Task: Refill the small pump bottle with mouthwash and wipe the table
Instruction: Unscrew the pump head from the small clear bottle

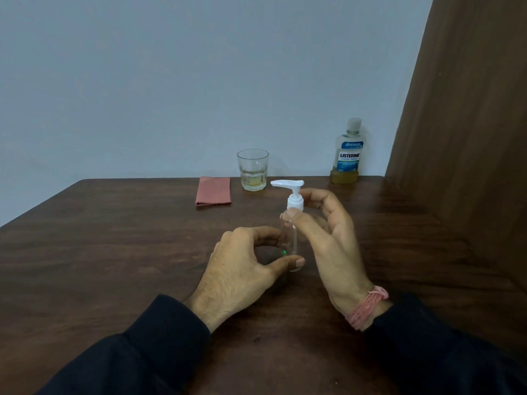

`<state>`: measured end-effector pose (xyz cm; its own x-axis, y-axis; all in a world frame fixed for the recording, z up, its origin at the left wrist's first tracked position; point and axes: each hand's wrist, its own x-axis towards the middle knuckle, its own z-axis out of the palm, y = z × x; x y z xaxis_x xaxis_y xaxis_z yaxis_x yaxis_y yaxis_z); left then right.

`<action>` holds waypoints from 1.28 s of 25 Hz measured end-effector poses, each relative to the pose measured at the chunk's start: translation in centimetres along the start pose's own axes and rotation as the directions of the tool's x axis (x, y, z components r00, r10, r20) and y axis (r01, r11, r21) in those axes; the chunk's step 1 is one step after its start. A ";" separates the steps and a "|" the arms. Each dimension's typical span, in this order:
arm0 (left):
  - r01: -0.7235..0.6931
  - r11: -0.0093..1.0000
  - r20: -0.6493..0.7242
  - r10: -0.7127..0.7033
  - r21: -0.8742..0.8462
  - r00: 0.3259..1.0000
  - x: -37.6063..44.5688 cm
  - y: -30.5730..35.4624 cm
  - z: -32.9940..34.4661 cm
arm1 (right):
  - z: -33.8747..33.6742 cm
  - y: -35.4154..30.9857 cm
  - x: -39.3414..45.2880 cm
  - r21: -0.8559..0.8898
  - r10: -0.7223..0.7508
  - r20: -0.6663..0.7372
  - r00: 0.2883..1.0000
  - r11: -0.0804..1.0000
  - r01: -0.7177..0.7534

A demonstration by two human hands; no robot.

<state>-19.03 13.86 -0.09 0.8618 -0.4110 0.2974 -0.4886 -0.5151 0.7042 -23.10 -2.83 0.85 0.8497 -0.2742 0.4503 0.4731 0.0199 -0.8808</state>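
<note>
Cloth (213, 191) lying folded far L, unused. Glass (253, 169) w/ some yellowish liquid standing beside it. Pump bottle (292, 223) being held upright at table (114, 238) centre: base being pinched by L hand (242, 269), neck under pump collar being gripped by R hand (328, 232). Mouthwash (347, 152) standing capped far R. Step judged: pump being unscrewed. Next: collar to be twisted off, base kept steady.

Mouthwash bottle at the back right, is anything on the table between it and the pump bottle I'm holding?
Nothing visible. The mouthwash bottle stands beyond the pump bottle, with bare table between. The glass and pink cloth sit further left.
</note>
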 end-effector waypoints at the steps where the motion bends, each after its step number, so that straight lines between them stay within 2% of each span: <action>1: -0.002 1.000 0.002 0.002 0.004 1.000 0.0 0.0 0.0 | 0.0 0.0 0.0 -0.011 0.004 0.003 1.000 1.000 -0.004; 3: -0.009 1.000 0.000 0.009 0.010 1.000 0.0 -0.2 0.0 | 0.0 0.0 0.0 -0.056 -0.011 -0.003 1.000 0.998 0.010; 6: -0.012 1.000 -0.009 0.013 0.025 1.000 0.1 -0.3 0.0 | -0.1 -0.3 0.4 -0.127 -0.109 -0.045 0.993 0.987 0.102; 10: 0.012 0.999 -0.024 -0.011 0.035 1.000 0.0 -0.3 0.1 | -0.4 -1.7 1.0 -0.140 -0.222 -0.087 0.971 0.968 0.209; 16: 0.051 0.992 -0.043 -0.046 0.116 0.998 0.1 -0.3 0.1 | -0.9 -4.1 1.4 -0.142 -0.395 -0.227 0.890 0.918 0.371; 19: 0.061 0.987 -0.064 -0.052 0.150 0.997 0.4 -0.6 -0.3 | -1.4 -4.4 1.7 -0.134 -0.419 -0.285 0.862 0.908 0.397; 23: 0.108 0.982 -0.099 -0.093 0.157 0.991 0.8 -1.2 -1.4 | -2.2 -3.4 2.6 -0.168 -0.319 -0.273 0.908 0.945 0.281; 27: 0.160 0.983 -0.129 -0.147 0.094 0.981 1.0 -1.4 -1.9 | -3.0 -1.7 3.0 -0.254 -0.046 -0.187 0.981 0.967 -0.003; 29: 0.168 0.982 -0.113 -0.158 0.091 0.981 1.1 -1.4 -1.9 | -3.5 -1.1 2.9 -0.363 0.086 -0.132 0.988 0.923 -0.129; 32: 0.170 0.982 -0.099 -0.162 0.077 0.982 1.2 -1.5 -2.0 | -3.8 -0.7 2.5 -0.569 0.140 -0.057 0.988 0.809 -0.148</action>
<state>-17.05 15.63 0.51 0.9387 -0.2459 0.2415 -0.3442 -0.6337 0.6928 -22.14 -7.22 2.02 0.8930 -0.3234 0.3130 0.1247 -0.4904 -0.8625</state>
